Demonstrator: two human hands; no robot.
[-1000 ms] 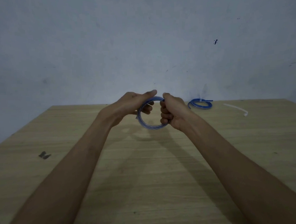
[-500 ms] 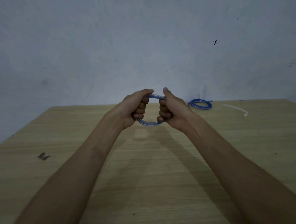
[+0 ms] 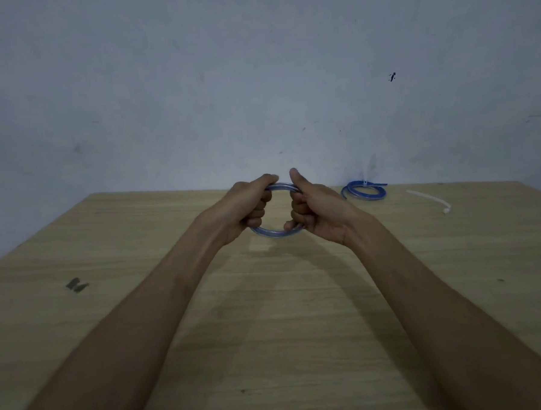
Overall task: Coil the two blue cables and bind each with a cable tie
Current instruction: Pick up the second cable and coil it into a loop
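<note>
A blue cable coil [image 3: 277, 232] is held upright above the wooden table [image 3: 268, 314], its ring facing me. My left hand [image 3: 247, 206] grips the coil's left side with fingers curled through it. On the right side my right hand [image 3: 313, 207] clasps the same coil, thumb raised at the top. Only the top arc and bottom arc of the ring show between the hands. A second blue cable coil [image 3: 364, 191] lies flat at the table's far edge, with a white cable tie [image 3: 366, 182] bound on it, tail sticking up.
A loose white cable tie [image 3: 430, 200] lies on the table at the far right, beyond the bound coil. A dark mark [image 3: 77, 284] sits on the left of the tabletop. A grey wall stands right behind the table's far edge.
My left hand has gone from an open pinch over the coil's top to a full grip on its left side. Both hands have drawn closer and the coil looks slightly tighter.
</note>
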